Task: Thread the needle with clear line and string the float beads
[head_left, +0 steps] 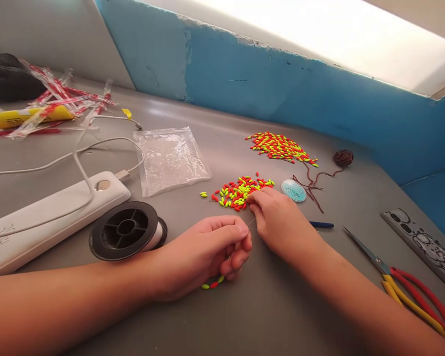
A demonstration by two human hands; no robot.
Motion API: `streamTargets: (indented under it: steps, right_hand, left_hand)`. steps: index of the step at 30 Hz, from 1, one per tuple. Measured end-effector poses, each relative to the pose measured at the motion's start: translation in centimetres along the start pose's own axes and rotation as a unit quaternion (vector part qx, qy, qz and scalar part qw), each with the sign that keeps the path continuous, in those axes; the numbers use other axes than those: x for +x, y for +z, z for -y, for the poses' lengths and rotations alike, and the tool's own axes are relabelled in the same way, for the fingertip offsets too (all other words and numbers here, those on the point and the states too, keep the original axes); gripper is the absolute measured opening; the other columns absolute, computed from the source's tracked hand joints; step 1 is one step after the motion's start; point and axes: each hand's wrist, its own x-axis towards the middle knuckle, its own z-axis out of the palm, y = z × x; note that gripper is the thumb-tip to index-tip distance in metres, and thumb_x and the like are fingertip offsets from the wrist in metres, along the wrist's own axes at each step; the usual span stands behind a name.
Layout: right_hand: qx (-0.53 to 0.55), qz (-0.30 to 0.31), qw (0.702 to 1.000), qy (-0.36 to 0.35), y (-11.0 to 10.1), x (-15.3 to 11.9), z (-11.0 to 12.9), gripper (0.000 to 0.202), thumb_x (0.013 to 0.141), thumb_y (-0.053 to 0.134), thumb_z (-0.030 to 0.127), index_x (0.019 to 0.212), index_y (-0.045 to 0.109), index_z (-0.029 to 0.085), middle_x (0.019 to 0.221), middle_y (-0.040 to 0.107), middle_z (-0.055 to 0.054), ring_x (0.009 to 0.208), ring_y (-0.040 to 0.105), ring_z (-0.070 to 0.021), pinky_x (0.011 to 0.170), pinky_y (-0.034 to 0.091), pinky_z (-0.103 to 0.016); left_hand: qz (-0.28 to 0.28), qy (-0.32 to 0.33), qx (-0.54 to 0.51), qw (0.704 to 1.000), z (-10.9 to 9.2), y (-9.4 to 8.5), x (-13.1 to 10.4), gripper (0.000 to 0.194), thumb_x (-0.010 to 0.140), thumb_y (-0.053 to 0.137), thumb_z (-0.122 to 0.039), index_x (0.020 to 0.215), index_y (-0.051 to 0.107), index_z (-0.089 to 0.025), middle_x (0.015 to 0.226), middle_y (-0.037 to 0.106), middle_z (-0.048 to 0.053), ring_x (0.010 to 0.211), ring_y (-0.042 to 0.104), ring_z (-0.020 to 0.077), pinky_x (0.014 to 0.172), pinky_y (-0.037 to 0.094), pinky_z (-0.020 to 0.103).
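Observation:
My left hand (220,247) is closed, its thumb pressed on the forefinger around a string of beads (213,284); red and yellow-green beads on it show below the palm. A thin line (251,221), thread or needle, spans the gap between my two hands. At the right edge of a loose bead pile (239,192), my right hand (276,217) has its thumb and forefinger pinched together. What is between those fingertips is hidden. Behind the pile lie many beads in rows (282,147). A round needle case (293,190) sits just beyond my right hand.
A black spool (126,227) stands by my left forearm, near a white power strip (55,212) with cables. Farther off are a clear plastic bag (174,158) and wrappers (59,99). On the right lie scissors (389,274), a phone case (422,242) and brown yarn (343,157).

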Motion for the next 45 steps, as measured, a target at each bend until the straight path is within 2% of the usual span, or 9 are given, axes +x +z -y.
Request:
streamTargets:
  steps: [3,7,10,13,20,23,34,41,45]
  right_hand:
    - [0.034,-0.011,0.999,0.005,0.0,0.4,0.1,0.024,0.102,0.065,0.035,0.098,0.067,0.012,0.095,0.067,-0.003,0.089,0.065,-0.0142,0.084,0.059,-0.033]
    - [0.15,-0.109,0.982,0.021,0.1,0.2,0.7,0.011,0.1,0.059,0.02,0.094,0.066,0.015,0.097,0.067,-0.007,0.091,0.062,-0.0169,0.086,0.053,-0.034]
    - [0.279,-0.179,0.941,0.063,0.3,-0.8,1.6,0.014,0.104,0.054,0.03,0.106,0.062,0.018,0.095,0.065,-0.005,0.081,0.06,-0.015,0.074,0.051,-0.03]
    - [0.402,-0.2,0.889,0.091,0.9,-2.3,2.6,0.017,0.107,0.05,0.038,0.11,0.055,0.022,0.087,0.056,0.0,0.07,0.056,-0.011,0.064,0.05,-0.026]
    - [0.562,-0.14,0.8,0.159,1.7,-3.8,2.5,0.013,0.1,0.066,0.035,0.1,0.066,0.022,0.087,0.06,-0.002,0.068,0.059,-0.0091,0.061,0.055,-0.022]
    - [0.589,-0.096,0.782,0.179,1.6,-3.4,2.2,0.014,0.097,0.071,0.035,0.097,0.069,0.021,0.083,0.066,-0.002,0.062,0.062,-0.0094,0.057,0.057,-0.021]
    - [0.587,-0.077,0.794,0.14,1.2,-2.8,2.8,0.004,0.087,0.076,0.018,0.09,0.072,0.019,0.081,0.075,-0.001,0.062,0.071,-0.008,0.061,0.063,-0.015]
    - [0.546,-0.054,0.828,0.112,0.8,-3.2,2.9,0.007,0.09,0.072,0.017,0.095,0.075,0.022,0.084,0.078,0.0,0.069,0.075,-0.0084,0.064,0.061,-0.011]
    - [0.53,-0.041,0.841,0.102,0.7,-3.2,3.0,0.006,0.093,0.068,0.021,0.094,0.074,0.019,0.073,0.074,0.001,0.064,0.074,-0.0083,0.062,0.06,-0.01]
  left_hand:
    - [0.006,0.007,-0.003,1.0,-0.1,-0.1,-0.2,0.026,0.098,0.058,-0.033,0.079,0.055,-0.015,0.059,0.046,-0.004,0.054,0.036,0.0061,0.058,0.035,0.021]
    - [0.018,0.019,-0.007,1.0,-0.1,-0.4,-0.4,0.037,0.1,0.058,-0.042,0.075,0.052,-0.016,0.056,0.039,-0.005,0.053,0.029,0.0061,0.059,0.031,0.023]
    - [0.029,0.018,-0.015,0.999,-0.1,-0.6,-0.5,0.042,0.099,0.061,-0.044,0.071,0.047,-0.016,0.058,0.04,-0.004,0.055,0.033,0.0067,0.061,0.032,0.024]
    - [0.03,0.007,-0.036,0.999,-0.1,-0.8,-0.6,0.038,0.099,0.058,-0.044,0.075,0.05,-0.016,0.061,0.046,-0.003,0.057,0.04,0.0077,0.063,0.036,0.024]
    - [0.012,-0.004,-0.05,0.999,0.0,-1.0,0.0,0.036,0.099,0.049,-0.041,0.078,0.059,-0.013,0.062,0.056,0.003,0.055,0.049,0.0081,0.056,0.037,0.019]
    - [0.011,-0.009,-0.049,0.999,0.1,-1.1,0.4,0.038,0.097,0.049,-0.043,0.08,0.064,-0.012,0.064,0.058,0.005,0.056,0.051,0.0094,0.052,0.036,0.018]
    - [-0.199,0.018,0.095,0.975,0.8,-0.7,-0.3,0.046,0.087,0.07,-0.059,0.076,0.072,-0.015,0.063,0.06,0.002,0.052,0.048,0.0071,0.047,0.035,0.016]
    - [-0.173,0.01,0.068,0.983,-0.3,-0.2,0.0,0.051,0.086,0.068,-0.064,0.08,0.072,-0.013,0.057,0.052,0.003,0.063,0.05,0.0132,0.056,0.04,0.021]
    - [-0.164,0.02,0.071,0.984,-0.3,-0.1,0.3,0.052,0.087,0.066,-0.065,0.08,0.072,-0.014,0.058,0.052,0.004,0.066,0.052,0.0145,0.059,0.041,0.022]
